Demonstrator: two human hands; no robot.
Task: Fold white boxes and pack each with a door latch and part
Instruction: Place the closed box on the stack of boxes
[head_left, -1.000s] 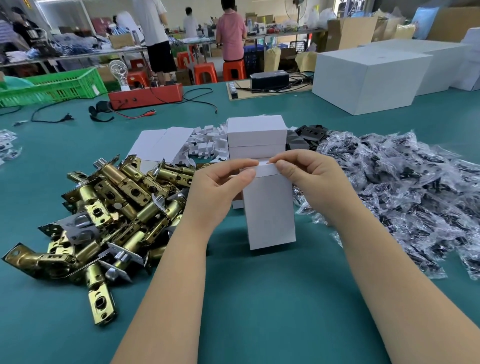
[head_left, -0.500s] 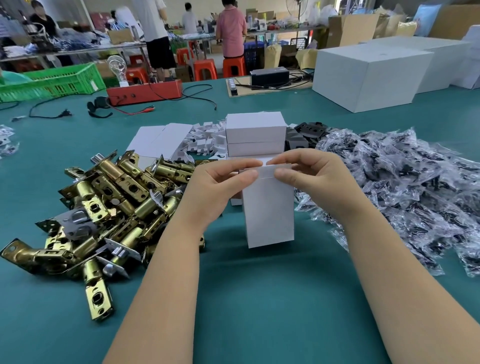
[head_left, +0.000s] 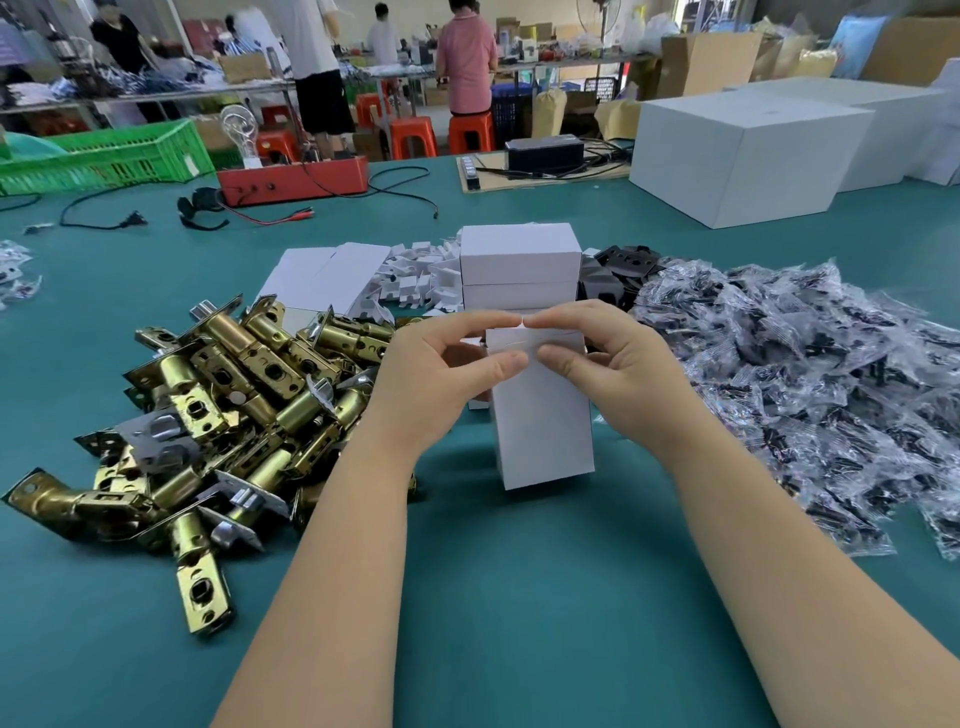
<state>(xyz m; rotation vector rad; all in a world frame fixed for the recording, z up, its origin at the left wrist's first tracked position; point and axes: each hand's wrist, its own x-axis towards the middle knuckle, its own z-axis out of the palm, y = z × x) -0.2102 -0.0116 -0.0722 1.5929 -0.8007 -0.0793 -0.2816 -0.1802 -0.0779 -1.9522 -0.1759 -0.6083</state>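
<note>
A small white box (head_left: 543, 421) stands upright on the green table in front of me. My left hand (head_left: 436, 379) and my right hand (head_left: 618, 374) both pinch its top flap, thumbs in front and forefingers over the top edge, fingertips almost meeting. A heap of brass door latches (head_left: 218, 410) lies to the left. To the right spreads a pile of clear bags with dark parts (head_left: 810, 374). Two closed white boxes (head_left: 519, 270) are stacked just behind the held box.
Flat white box blanks (head_left: 322, 275) and small white card inserts (head_left: 415, 280) lie behind the latches. A large white carton (head_left: 743, 156), a red device (head_left: 296, 176) with cables and a green crate (head_left: 104, 156) stand at the far edge. People work beyond the table.
Both hands have stayed on the box top; the fingertips have drawn closer together and the flap is pressed lower onto the box. The box has kept its place.
</note>
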